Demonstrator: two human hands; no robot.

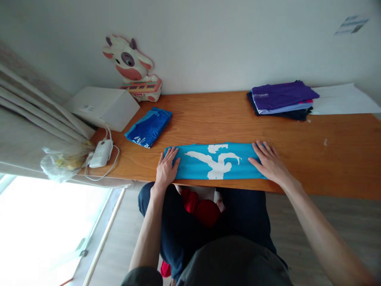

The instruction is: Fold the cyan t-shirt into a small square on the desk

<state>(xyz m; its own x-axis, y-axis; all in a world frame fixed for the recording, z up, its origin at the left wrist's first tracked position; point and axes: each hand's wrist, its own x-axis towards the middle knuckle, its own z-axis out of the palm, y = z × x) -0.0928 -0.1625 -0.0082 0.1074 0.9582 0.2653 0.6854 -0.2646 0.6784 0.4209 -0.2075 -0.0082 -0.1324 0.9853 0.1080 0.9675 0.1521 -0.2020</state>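
Note:
A light blue cloth with a white print [214, 161] lies folded into a long strip along the near edge of the wooden table [327, 159]. My left hand [166, 169] rests flat on its left end, fingers apart. My right hand [268, 161] presses flat on its right end. Neither hand grips anything.
A folded dark blue garment [149, 127] lies at the left. A stack of folded purple and navy clothes [281, 99] sits at the back right beside white paper [342, 99]. A white box [102, 106], a cow toy [132, 65], a white charger with cable [101, 154] and a plastic bag [64, 161] crowd the left end. Red cloth [202, 208] lies on my lap.

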